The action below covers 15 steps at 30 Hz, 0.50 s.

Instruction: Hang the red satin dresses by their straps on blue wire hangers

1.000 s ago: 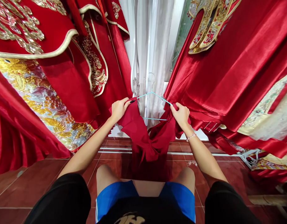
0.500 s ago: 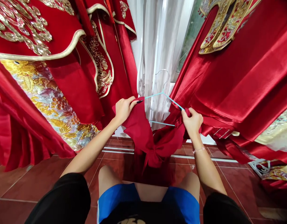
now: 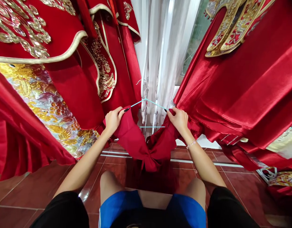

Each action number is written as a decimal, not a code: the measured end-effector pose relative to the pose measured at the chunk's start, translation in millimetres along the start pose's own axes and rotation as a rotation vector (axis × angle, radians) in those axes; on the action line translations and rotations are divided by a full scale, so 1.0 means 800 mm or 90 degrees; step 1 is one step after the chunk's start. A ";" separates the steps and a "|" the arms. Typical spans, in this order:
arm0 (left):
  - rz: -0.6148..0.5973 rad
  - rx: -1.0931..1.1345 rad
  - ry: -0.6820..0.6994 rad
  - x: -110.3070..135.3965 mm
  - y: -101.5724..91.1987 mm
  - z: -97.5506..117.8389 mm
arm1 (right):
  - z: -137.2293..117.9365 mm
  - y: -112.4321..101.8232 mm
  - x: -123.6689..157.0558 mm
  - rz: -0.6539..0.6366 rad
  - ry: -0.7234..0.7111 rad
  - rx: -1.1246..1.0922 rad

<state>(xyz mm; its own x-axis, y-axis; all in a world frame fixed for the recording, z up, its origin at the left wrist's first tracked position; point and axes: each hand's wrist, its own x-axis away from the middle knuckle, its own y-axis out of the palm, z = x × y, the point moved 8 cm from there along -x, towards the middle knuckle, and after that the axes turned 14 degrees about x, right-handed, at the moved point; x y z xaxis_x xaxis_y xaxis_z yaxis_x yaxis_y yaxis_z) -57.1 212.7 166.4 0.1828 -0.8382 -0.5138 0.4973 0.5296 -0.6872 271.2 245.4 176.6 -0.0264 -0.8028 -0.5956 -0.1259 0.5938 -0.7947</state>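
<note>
A dark red dress with a knotted or twisted front hangs between my hands. Inside its shoulders sits a light blue clothes hanger, its metal hook pointing up and away from me. My left hand is closed on the left shoulder of the dress, over the end of the hanger. The right shoulder is pinched in my right hand, with the thumb against the hanger's sloping arm. The lower part of the dress drops into shadow above the floor.
Red gowns with gold trim and embroidery hang on the left. Red satin garments hang on the right. White rails and a pale curtain stand between them, above a red tiled floor.
Both hands have moved left and slightly down with the dress. The hanger has shifted left and now sits more level, its hook turned toward the left.
</note>
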 end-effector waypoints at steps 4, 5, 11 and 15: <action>-0.023 0.069 0.033 0.013 0.026 -0.014 | 0.005 0.036 0.008 -0.066 -0.007 -0.044; -0.017 0.101 0.055 0.014 0.029 -0.012 | 0.007 0.042 0.010 -0.075 -0.011 -0.070; 0.089 0.174 0.179 0.027 0.012 0.024 | 0.004 0.015 0.027 0.061 -0.138 -0.245; 0.066 0.127 0.251 0.045 0.005 0.044 | 0.000 -0.014 0.063 0.173 -0.146 -0.235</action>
<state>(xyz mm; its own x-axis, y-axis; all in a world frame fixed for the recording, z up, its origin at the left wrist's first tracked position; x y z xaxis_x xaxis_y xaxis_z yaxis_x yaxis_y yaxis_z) -18.7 179.9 163.1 -0.0779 -0.6478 -0.7578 0.6539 0.5406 -0.5294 271.6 197.9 155.6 0.1064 -0.5656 -0.8178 -0.4871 0.6873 -0.5388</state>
